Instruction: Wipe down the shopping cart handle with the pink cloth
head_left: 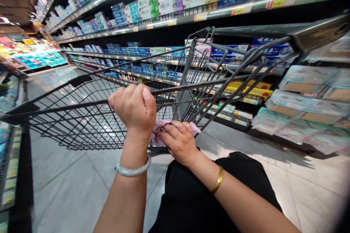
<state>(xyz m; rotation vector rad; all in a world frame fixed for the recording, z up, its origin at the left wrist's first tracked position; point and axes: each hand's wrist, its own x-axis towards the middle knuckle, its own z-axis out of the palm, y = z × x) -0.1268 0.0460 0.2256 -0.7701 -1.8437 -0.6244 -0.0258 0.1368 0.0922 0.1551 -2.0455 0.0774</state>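
A dark wire shopping cart (pixel 82 116) stands sideways in front of me, its handle at the upper right. My left hand (pixel 135 107) is wrapped in a fist round the cart's top side rail. Lower and to the right, my right hand (pixel 179 140) presses a crumpled pink cloth (pixel 160 131) against the cart's wire side. Part of the cloth sticks out past the fingers on both sides; the rest is hidden under the hand. The cart basket shows only bare wire mesh and floor through it.
Long shelves (pixel 207 15) of boxed goods run along the far side of the aisle. Packs in clear plastic (pixel 303 109) hang at the right. Another shelf edge (pixel 12 174) borders the left. Grey floor tiles (pixel 68 189) lie below, and my black-clad knees (pixel 213 193) are close under my right arm.
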